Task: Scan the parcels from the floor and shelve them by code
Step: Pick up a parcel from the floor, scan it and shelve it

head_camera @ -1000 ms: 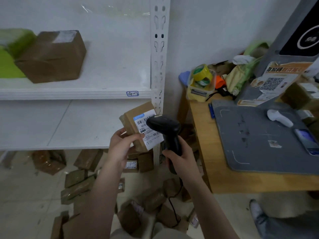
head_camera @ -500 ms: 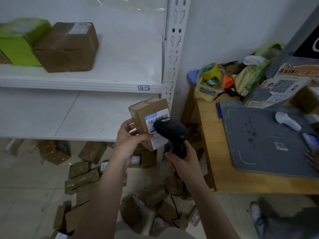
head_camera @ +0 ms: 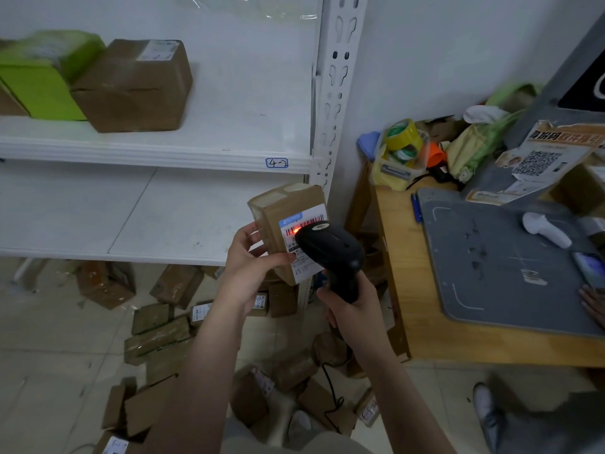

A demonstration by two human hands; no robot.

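Two boxes [head_camera: 131,85] shelved at far-left edge of upper shelf [head_camera: 157,155]; many parcels [head_camera: 157,339] left on floor. Left hand [head_camera: 252,267] grips parcel [head_camera: 288,221] before shelf's right corner; label [head_camera: 302,239] lit red. Right hand [head_camera: 352,309] clasps scanner [head_camera: 330,250]. Shelf-edge tag [head_camera: 277,163] reads "4-2".

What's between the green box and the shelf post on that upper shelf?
A brown box sits beside the green box; from there to the post the shelf is bare, per the head view.

1 camera on my head looks forward and down, close over my hands, toward shelf [head_camera: 157,155] and floor [head_camera: 49,339].
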